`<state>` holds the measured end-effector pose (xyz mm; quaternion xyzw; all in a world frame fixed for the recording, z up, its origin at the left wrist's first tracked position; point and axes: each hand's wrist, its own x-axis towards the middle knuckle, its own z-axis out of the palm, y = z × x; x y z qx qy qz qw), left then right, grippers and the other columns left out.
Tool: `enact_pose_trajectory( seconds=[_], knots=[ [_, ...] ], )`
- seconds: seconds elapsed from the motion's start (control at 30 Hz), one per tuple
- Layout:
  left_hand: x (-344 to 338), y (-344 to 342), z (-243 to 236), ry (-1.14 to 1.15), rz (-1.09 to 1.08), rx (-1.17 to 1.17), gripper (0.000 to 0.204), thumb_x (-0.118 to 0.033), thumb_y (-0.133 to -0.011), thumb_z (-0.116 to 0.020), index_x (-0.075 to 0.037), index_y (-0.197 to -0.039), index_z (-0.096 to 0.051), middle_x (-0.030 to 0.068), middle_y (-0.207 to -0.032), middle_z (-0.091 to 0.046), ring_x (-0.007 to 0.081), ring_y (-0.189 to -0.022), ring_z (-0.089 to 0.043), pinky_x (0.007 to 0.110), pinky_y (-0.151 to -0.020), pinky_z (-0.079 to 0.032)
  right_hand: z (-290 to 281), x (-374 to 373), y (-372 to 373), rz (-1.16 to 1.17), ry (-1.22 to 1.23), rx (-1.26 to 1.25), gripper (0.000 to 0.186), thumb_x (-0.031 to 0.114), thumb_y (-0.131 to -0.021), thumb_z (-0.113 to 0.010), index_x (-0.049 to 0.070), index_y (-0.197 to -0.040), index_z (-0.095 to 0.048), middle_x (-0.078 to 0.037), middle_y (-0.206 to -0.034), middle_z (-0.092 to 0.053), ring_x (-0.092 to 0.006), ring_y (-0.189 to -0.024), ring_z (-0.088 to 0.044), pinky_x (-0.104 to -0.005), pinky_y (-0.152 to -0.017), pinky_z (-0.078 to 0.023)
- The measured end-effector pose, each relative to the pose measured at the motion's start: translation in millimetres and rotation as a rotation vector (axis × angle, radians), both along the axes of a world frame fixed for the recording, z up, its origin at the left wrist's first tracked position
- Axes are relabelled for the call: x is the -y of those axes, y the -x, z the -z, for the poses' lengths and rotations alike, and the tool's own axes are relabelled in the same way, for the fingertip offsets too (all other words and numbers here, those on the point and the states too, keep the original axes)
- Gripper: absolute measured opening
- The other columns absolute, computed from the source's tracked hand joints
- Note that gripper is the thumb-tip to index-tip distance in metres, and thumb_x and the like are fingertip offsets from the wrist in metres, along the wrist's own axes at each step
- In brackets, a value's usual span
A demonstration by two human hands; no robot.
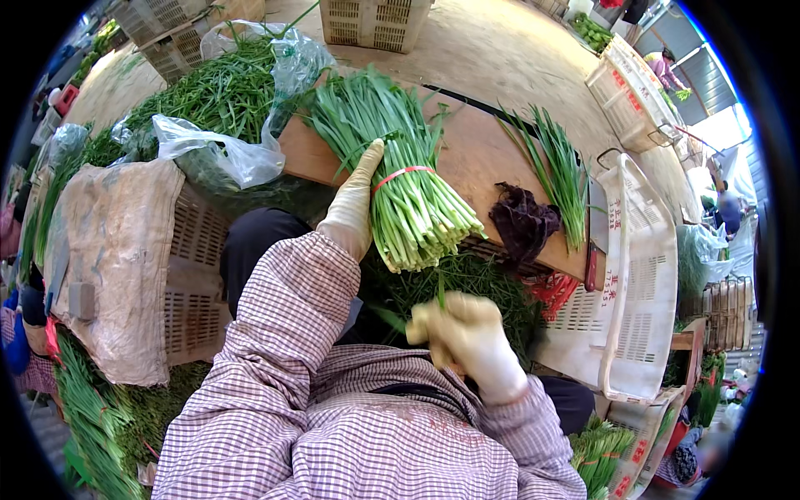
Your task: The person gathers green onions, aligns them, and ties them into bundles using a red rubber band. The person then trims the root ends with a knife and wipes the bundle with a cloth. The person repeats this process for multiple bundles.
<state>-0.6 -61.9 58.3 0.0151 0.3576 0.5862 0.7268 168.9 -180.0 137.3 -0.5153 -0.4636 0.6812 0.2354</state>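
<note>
My left hand [354, 200], in a cream glove, grips a large bundle of long green leafy stalks [425, 208] bound with a red band, pale cut ends toward me. My right hand [454, 329], also gloved, is curled below the bundle around a thin green leaf [442, 292]. A wooden board [458, 142] behind the bundle carries loose green stalks [550, 175], a dark crumpled cloth [521, 217] and, at its right edge, a red-handled knife [592, 267]. Trimmed leaves [508, 325] lie beneath my hands.
Plastic-bagged greens [208, 100] are at the upper left, a sacking-covered crate [112, 267] at left, and a white plastic crate [633, 292] at right. More crates [367, 21] stand beyond the board. Two other people [662, 67] [725, 208] are at the far right.
</note>
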Motion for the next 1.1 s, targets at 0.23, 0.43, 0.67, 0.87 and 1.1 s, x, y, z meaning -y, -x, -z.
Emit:
enact_pose_trajectory(
  seconds=[0.23, 0.43, 0.67, 0.87, 1.1],
  knots=[
    [2, 2, 0, -0.015, 0.014, -0.042, 0.042, -0.040, -0.080, -0.068, -0.010, -0.109, -0.059, 0.0087, -0.099, -0.066, 0.0225, -0.080, -0.065, 0.039, -0.075, -0.055, 4, -17, -51, 0.193, -0.222, 0.086, 0.033, 0.024, -0.089, -0.060, -0.006, -0.102, -0.060, -0.010, -0.085, -0.065, -0.0114, -0.065, -0.061, -0.0213, -0.057, -0.051],
    [4, -1, -5, -0.012, 0.037, 0.001, 0.041, -0.042, -0.081, -0.067, -0.010, -0.106, -0.060, 0.0091, -0.094, -0.067, 0.0221, -0.075, -0.066, 0.038, -0.072, -0.056, 22, -46, -25, 0.233, -0.172, -0.094, 0.027, 0.022, -0.092, -0.055, -0.002, -0.084, -0.062, -0.006, -0.064, -0.061, -0.0094, -0.045, -0.051, -0.0191, -0.039, -0.039],
    [-3, 6, 8, 0.021, -0.032, -0.058, 0.044, -0.045, -0.078, -0.068, -0.010, -0.104, -0.061, 0.0079, -0.095, -0.067, 0.0220, -0.076, -0.065, 0.039, -0.074, -0.055, -32, 16, -40, -0.120, -0.103, -0.160, 0.019, 0.006, -0.083, -0.062, -0.007, -0.097, -0.063, -0.011, -0.079, -0.067, -0.0065, -0.056, -0.057, -0.0183, -0.049, -0.044],
    [-5, 0, 15, -0.030, -0.013, -0.027, 0.047, -0.038, -0.079, -0.070, -0.009, -0.114, -0.055, 0.0079, -0.104, -0.063, 0.0219, -0.087, -0.061, 0.039, -0.077, -0.052, 25, -36, -4, 0.130, -0.104, 0.205, 0.023, 0.017, -0.089, -0.058, -0.005, -0.095, -0.062, -0.006, -0.076, -0.064, -0.0063, -0.054, -0.055, -0.0188, -0.050, -0.044],
    [-4, 7, 20, 0.011, -0.069, -0.096, 0.054, -0.037, -0.077, -0.072, -0.008, -0.118, -0.052, 0.0075, -0.103, -0.063, 0.0227, -0.089, -0.061, 0.040, -0.078, -0.052, -10, 0, -4, -0.171, -0.047, 0.046, 0.016, 0.014, -0.088, -0.061, -0.002, -0.087, -0.065, -0.006, -0.075, -0.067, -0.0064, -0.055, -0.057, -0.0184, -0.047, -0.045]
  ],
)
